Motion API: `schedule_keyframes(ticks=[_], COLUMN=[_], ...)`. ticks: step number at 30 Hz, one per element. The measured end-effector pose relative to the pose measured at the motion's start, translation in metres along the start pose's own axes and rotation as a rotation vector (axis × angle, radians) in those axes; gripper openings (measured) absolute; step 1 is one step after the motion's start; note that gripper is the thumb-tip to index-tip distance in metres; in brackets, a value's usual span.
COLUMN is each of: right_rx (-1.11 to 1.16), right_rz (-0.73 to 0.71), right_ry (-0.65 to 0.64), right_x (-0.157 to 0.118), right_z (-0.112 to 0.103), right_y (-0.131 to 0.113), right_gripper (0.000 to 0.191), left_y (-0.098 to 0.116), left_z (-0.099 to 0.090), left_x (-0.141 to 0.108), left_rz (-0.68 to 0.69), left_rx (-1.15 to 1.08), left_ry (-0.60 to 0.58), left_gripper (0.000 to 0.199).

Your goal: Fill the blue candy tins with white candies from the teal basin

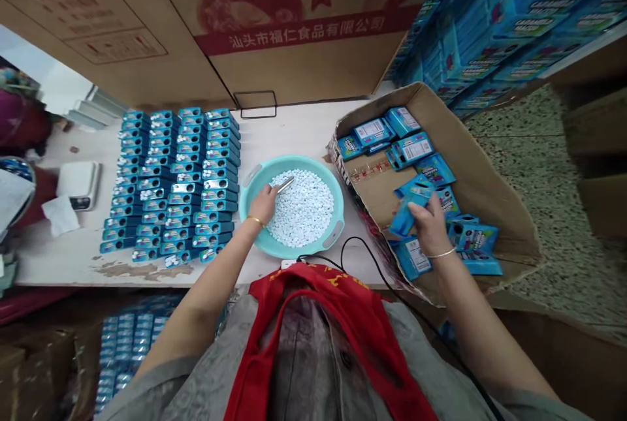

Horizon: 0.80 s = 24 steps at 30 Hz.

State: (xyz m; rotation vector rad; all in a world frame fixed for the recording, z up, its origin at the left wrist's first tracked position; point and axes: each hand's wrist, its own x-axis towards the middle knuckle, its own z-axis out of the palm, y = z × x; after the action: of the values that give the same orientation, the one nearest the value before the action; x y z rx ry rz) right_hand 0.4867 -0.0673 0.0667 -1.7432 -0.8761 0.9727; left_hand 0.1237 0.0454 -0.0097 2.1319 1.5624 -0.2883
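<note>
My left hand (263, 204) is closed round the handle of a small metal scoop (285, 184), over a turquoise basin (249, 238). Small white candies (306, 212) fill much of the basin. On the right, my right hand (430, 225) grips a blue candy box (406, 214) above an open cardboard carton (509, 225). Several more blue boxes (414, 149) lie loosely inside that carton. To the left of the basin stand rows of blue boxes (179, 179) with round holes facing up; white candies show at some of the holes.
A large printed carton (313, 72) walls off the back of the white table (289, 127). Packed blue boxes (519, 23) are stacked at the upper right. A small white scale (78, 185) stands at the left. A black cable (365, 241) runs between the basin and the open carton.
</note>
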Motion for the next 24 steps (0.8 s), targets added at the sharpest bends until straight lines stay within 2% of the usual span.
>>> schedule_keyframes(ticks=[3, 5, 8, 12, 16, 19, 22, 24], right_rx=[0.311, 0.384, 0.408, 0.416, 0.425, 0.372, 0.26, 0.164], right_rz=[0.187, 0.282, 0.373, 0.346, 0.365, 0.36, 0.182, 0.04], right_ry=[-0.302, -0.402, -0.412, -0.38, -0.303, -0.299, -0.26, -0.203], right_x=[-0.028, -0.044, -0.055, -0.049, -0.042, -0.041, -0.041, -0.04], right_z=[0.037, 0.058, 0.078, 0.088, 0.089, 0.087, 0.086, 0.088], right_y=[-0.009, -0.007, 0.002, 0.009, 0.009, 0.01, 0.013, 0.015], right_gripper=[0.05, 0.047, 0.046, 0.056, 0.05, 0.046, 0.048, 0.047], left_y=[0.01, 0.02, 0.035, 0.042, 0.036, 0.028, 0.014, 0.003], left_z=[0.021, 0.038, 0.06, 0.073, 0.071, 0.061, 0.039, 0.017], left_x=[0.02, 0.016, -0.003, -0.022, -0.028, -0.031, -0.036, -0.04], left_rz=[0.064, 0.137, 0.248, 0.291, 0.317, 0.341, 0.383, 0.414], left_rx=[0.002, -0.015, -0.108, -0.4, -0.555, -0.625, -0.674, -0.648], left_ry=[-0.007, -0.043, -0.115, -0.15, -0.185, -0.178, -0.128, -0.082], left_gripper=[0.053, 0.057, 0.06, 0.055, 0.048, 0.044, 0.041, 0.04])
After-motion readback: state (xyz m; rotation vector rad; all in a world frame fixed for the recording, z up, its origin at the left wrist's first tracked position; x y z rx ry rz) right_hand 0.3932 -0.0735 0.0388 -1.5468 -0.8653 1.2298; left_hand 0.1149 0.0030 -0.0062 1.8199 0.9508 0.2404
